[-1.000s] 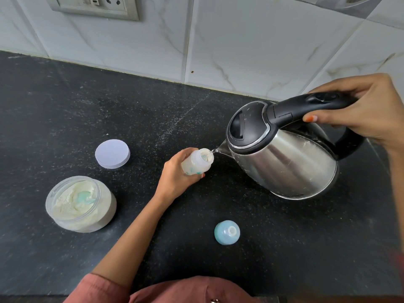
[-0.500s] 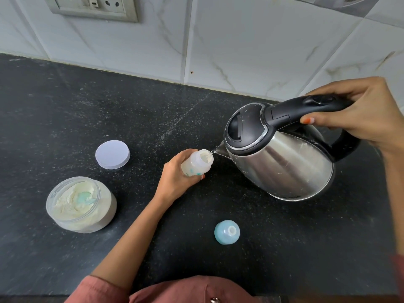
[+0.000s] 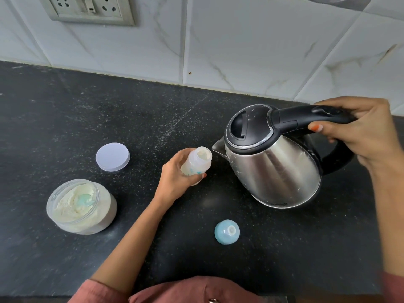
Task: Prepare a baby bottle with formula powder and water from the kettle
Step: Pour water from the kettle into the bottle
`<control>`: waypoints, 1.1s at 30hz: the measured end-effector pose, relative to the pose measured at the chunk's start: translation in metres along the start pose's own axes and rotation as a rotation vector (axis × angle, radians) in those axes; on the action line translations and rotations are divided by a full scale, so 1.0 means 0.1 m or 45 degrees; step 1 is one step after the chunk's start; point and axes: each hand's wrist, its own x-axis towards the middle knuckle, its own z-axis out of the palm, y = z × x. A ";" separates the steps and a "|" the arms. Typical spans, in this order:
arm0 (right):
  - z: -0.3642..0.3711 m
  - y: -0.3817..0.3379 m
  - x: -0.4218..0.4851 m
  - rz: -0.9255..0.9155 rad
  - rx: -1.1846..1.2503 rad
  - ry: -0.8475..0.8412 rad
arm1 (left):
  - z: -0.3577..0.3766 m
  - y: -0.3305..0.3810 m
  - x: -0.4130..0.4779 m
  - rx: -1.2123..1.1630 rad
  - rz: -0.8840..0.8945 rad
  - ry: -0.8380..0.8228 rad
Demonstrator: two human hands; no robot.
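Left hand (image 3: 175, 178): fingers curled round the lower body of the bottle (image 3: 197, 162), clamped on it. The bottle is mid-frame and tilted, with its open mouth toward 1 o'clock and pale powder showing inside the neck. Can't tell if its bottom touches the counter (image 3: 87, 117).

Right hand (image 3: 367, 136): fingers wrapped over the top of the black handle (image 3: 306, 115), thumb on the near side, tight grip. Handle belongs to the steel kettle (image 3: 275, 171), at 3 o'clock from the bottle. Black lid is shut. Spout (image 3: 218, 146) points at 9 o'clock, tip just beside the bottle mouth; contact not resolvable. Can't tell if the kettle base is on the counter.

Around the bottle, all on the counter:
- 9 o'clock: white round lid (image 3: 112, 157), lying flat, well apart.
- 8 o'clock: open clear jar (image 3: 80, 206) of cream powder, teal scoop (image 3: 84, 201) half buried in it.
- 5 o'clock: blue bottle cap (image 3: 227, 231), standing alone, near the kettle base.

12 o'clock edge: white tiled wall (image 3: 240, 40). Socket plate (image 3: 87, 9) at 11 o'clock. Pink sleeve (image 3: 175, 289) at 6 o'clock.
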 end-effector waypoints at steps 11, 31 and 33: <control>-0.17 0.42 -0.34 0.093 0.143 0.512 | 0.06 0.03 -0.04 -0.043 -0.018 0.044; -0.40 1.10 -0.45 0.088 0.377 0.926 | 0.22 0.01 -0.12 -0.044 -0.070 0.055; -0.43 1.17 -0.44 0.086 0.398 0.921 | 0.23 0.01 -0.12 -0.042 -0.078 0.064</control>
